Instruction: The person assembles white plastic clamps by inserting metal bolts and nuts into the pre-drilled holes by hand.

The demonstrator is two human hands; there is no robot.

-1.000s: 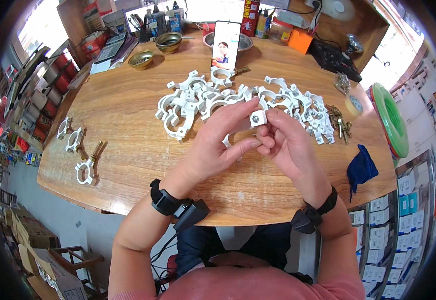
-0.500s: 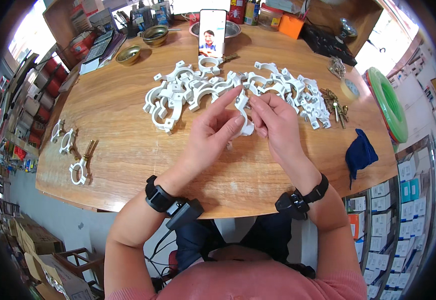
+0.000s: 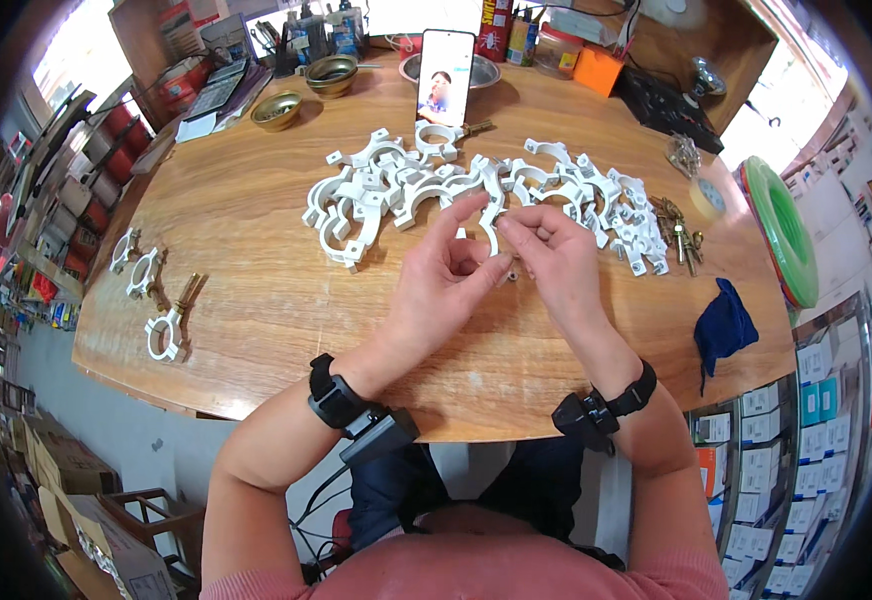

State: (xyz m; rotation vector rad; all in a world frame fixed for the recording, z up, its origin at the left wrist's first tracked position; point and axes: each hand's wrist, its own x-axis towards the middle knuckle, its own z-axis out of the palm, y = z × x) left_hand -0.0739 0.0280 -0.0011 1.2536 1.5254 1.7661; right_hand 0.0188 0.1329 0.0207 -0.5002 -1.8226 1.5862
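Note:
A curved white pipe clamp half (image 3: 493, 234) stands between my hands, over the near side of the clamp pile. My left hand (image 3: 441, 285) holds it between thumb and forefinger, the other fingers curled in. Close against its right edge, my right hand (image 3: 561, 265) is closed in a pinch; whatever lies between those fingertips is hidden. Just beyond both hands spreads a heap of loose white clamp halves (image 3: 366, 215), some with small screws. A smaller group of white clamp pieces (image 3: 638, 225) lies to the right, beside several brass-coloured bolts (image 3: 681, 240).
Three round clamps, one a white ring with a brass bolt (image 3: 164, 338), lie at the left. A phone (image 3: 445, 80) stands upright behind the pile, near brass bowls (image 3: 278, 110). At right are a dark blue cloth (image 3: 726, 325), a tape roll (image 3: 706, 198) and green coiled tubing (image 3: 781, 235).
The view has shifted slightly, so the table things appear a little further right and lower. Both hands stay close together at the clamp half, which has turned a little between the fingers.

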